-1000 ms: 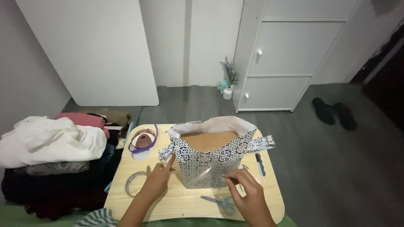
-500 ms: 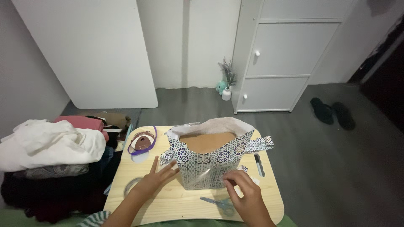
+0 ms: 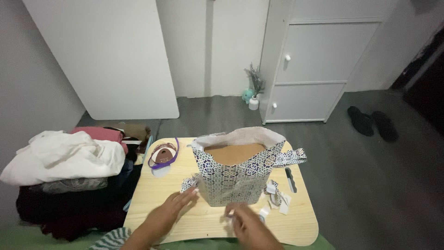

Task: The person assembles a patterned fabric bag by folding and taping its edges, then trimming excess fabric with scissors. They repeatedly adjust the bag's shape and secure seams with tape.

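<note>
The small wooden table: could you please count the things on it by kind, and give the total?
Box half wrapped in blue-and-white patterned paper: 1
Purple-rimmed roll of tape or ribbon: 1
Black pen or marker: 1
Total: 3, on the light wooden table. Small scraps of patterned paper also lie there; their number is unclear. Left hand touches the box; right hand is near it.

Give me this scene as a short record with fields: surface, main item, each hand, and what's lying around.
Surface: small wooden table
Main item: patterned wrapping paper standing around a brown box
Left hand: flat on the table, fingertips at the paper's lower left corner
Right hand: blurred, near the paper's front edge
Around: ribbon roll, pen, paper scraps, clothes pile
</note>
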